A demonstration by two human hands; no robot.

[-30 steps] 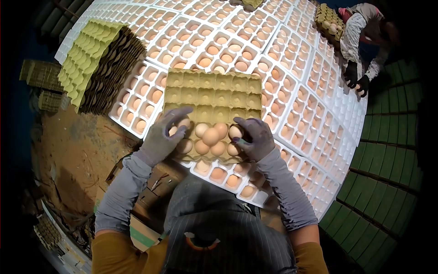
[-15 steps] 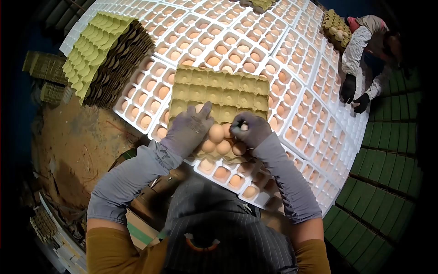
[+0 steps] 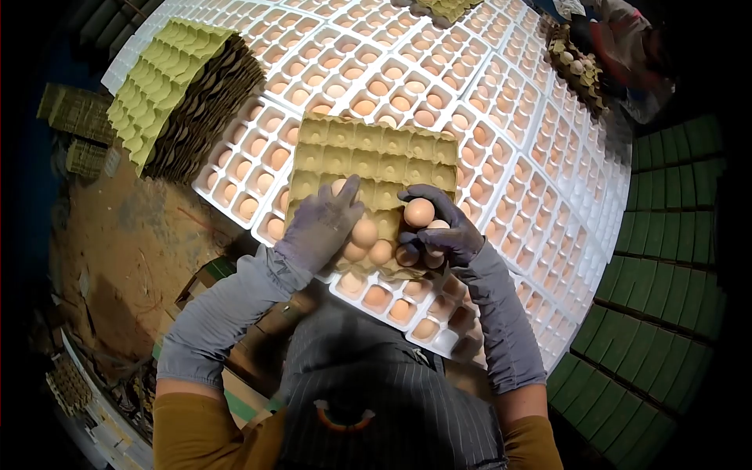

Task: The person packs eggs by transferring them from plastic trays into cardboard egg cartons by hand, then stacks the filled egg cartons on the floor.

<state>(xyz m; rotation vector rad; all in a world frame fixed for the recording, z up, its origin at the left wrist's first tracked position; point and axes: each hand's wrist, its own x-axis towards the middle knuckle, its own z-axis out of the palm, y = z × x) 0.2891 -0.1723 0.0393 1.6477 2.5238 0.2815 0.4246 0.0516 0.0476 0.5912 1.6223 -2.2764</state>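
Observation:
A yellow-brown pulp egg tray (image 3: 376,160) lies across white foam egg trays in front of me, its far cells bare. In its near cells sit several brown eggs (image 3: 381,251). My left hand (image 3: 319,229), in a grey-purple glove, is over the tray's left side, its fingers closed around an egg (image 3: 338,186). On the tray's right side, my gloved right hand (image 3: 453,225) is closed on several eggs, with one egg (image 3: 419,211) at the fingertips and another egg (image 3: 438,228) against the palm.
White foam trays (image 3: 333,110) filled with eggs cover the table. At the left stands a tall stack of pulp trays (image 3: 168,86). Green boxes (image 3: 642,305) line the right side. Another person (image 3: 627,47) is at the far right beside a pulp tray holding eggs (image 3: 576,63).
My right hand has turned palm up and moved slightly right, lifting eggs from the pulp tray. My left hand is nearly still. The other person's hands have left the table's right edge.

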